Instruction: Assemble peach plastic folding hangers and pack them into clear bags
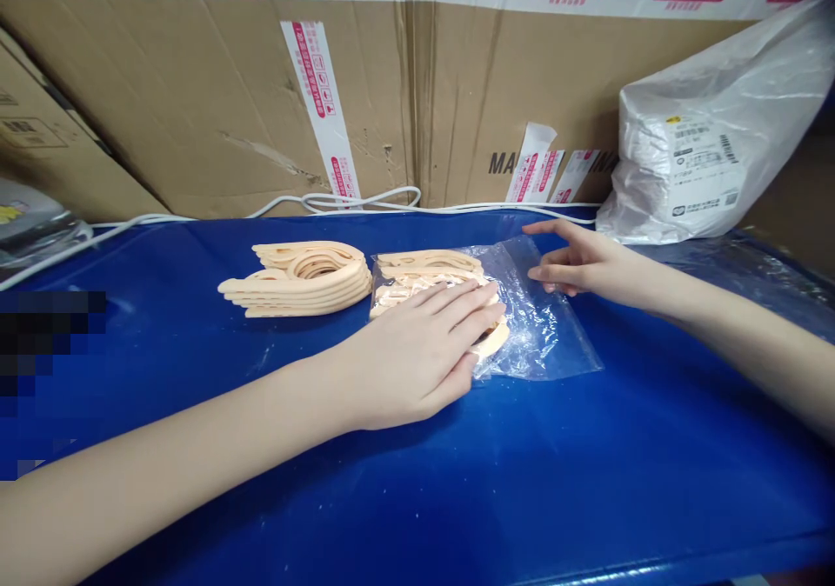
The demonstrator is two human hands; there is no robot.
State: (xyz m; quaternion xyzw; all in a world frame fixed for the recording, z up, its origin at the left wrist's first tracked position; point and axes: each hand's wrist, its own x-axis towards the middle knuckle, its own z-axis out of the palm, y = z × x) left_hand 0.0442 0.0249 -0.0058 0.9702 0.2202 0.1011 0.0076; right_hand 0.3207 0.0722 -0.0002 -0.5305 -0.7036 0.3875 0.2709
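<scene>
A clear plastic bag lies on the blue table, with a stack of peach-coloured curved plastic pieces inside its left part. My left hand lies flat on top of that bagged stack, fingers stretched out. My right hand rests at the bag's far right edge, its fingers partly curled against the plastic and the forefinger pointing left. A second, unbagged stack of the same peach pieces sits just to the left of the bag.
Large cardboard boxes with red-printed tape wall off the back. A white cable runs along their foot. A white plastic sack with a label stands at the back right. Clear wrapped stuff sits at far left.
</scene>
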